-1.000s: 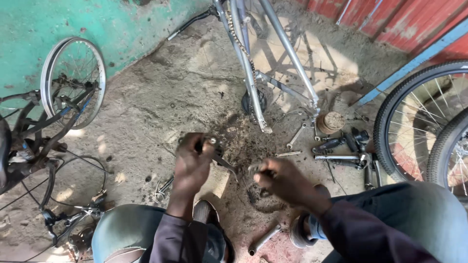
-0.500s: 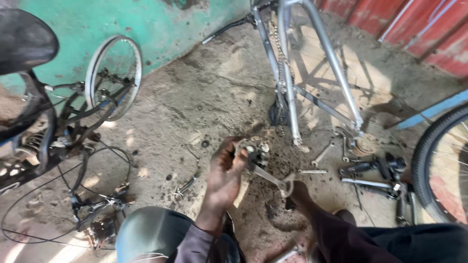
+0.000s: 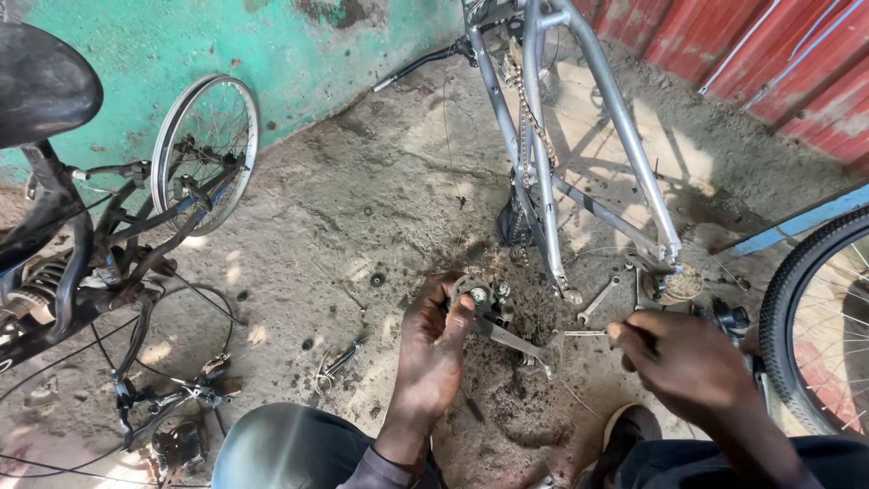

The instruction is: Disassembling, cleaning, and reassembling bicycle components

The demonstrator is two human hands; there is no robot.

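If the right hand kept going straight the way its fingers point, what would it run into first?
The right hand points left along the thin rod it pinches. First in that line is probably the greasy metal bike part held by the left hand, though depth is unclear.

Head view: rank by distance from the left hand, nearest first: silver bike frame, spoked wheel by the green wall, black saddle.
From the left hand:
1. Silver bike frame, up and right.
2. Spoked wheel, upper left by the green wall.
3. Black saddle, far top-left corner.
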